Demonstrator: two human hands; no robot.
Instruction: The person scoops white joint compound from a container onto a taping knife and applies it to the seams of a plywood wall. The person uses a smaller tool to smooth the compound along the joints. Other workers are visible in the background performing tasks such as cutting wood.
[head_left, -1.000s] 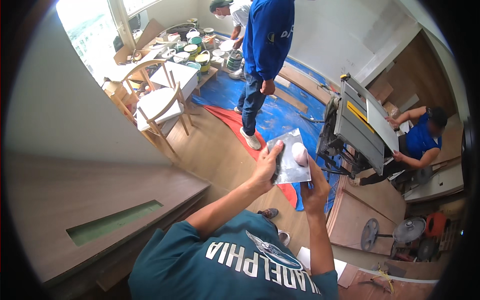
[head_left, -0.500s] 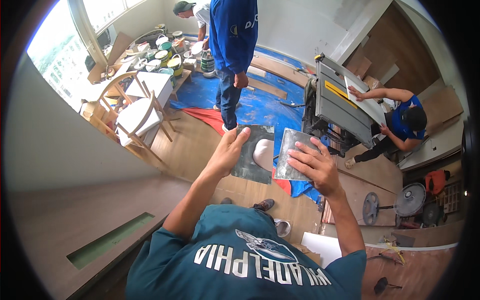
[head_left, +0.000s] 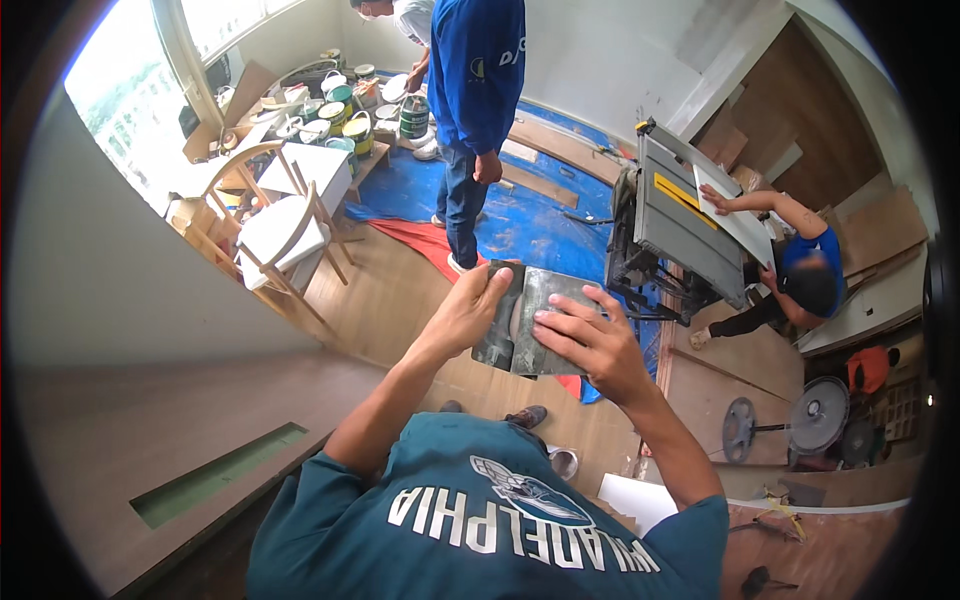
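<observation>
My left hand (head_left: 468,312) grips a dark, rectangular flat scraper (head_left: 494,345) by its left edge, thumb on its face. My right hand (head_left: 600,345) is closed on a lighter grey metal scraper (head_left: 545,350), its fingers laid across the face. The grey scraper overlaps the right part of the dark one, in front of my chest. A narrow strip of pale putty (head_left: 516,318) shows along the overlap; the rest of it is hidden behind the grey scraper.
A person in a blue top (head_left: 475,90) stands just ahead. On the right, another person works at a table saw (head_left: 680,215) with a white board. Paint buckets (head_left: 357,130), a wooden chair (head_left: 285,235) and a blue sheet (head_left: 540,225) lie beyond. Standing fans (head_left: 820,415) are at right.
The grey scraper has moved left over the dark one, covering most of the putty lump that was in plain sight. My left hand has shifted slightly right.
</observation>
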